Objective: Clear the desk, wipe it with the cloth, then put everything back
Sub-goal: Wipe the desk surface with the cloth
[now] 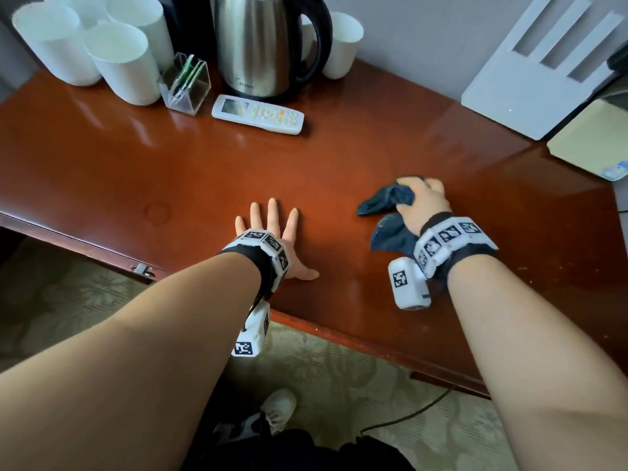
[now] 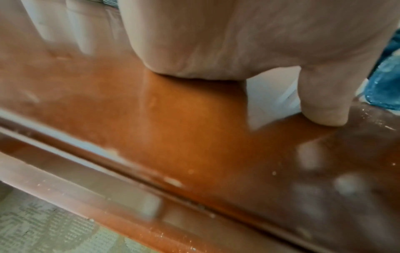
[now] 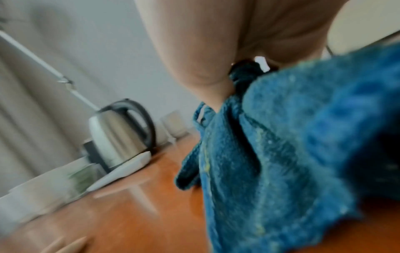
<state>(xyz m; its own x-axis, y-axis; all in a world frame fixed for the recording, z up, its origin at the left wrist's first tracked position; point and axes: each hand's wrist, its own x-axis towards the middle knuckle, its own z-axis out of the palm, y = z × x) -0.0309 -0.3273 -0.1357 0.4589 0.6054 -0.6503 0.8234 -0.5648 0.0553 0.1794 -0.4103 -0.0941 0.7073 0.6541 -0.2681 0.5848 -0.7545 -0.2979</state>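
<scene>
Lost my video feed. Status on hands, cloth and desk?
Left hand flat on desk, fingers spread. Right hand grips blue cloth on desk. Kettle, remote, cups crowd the back edge.

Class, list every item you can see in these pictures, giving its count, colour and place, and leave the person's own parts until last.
desk: one, reddish-brown, under everything.
cups: at least five, white, back left and behind the kettle.
kettle: one, steel with black handle, back centre.
remote: one, white, in front of the kettle.
clear holder: one, with green packets, left of the kettle.
white board: one, leaning at back right.
cloth: one, blue, front right.
shoe: one, white, on the floor.
left hand: flat on the desk.
right hand: grips the cloth.
</scene>
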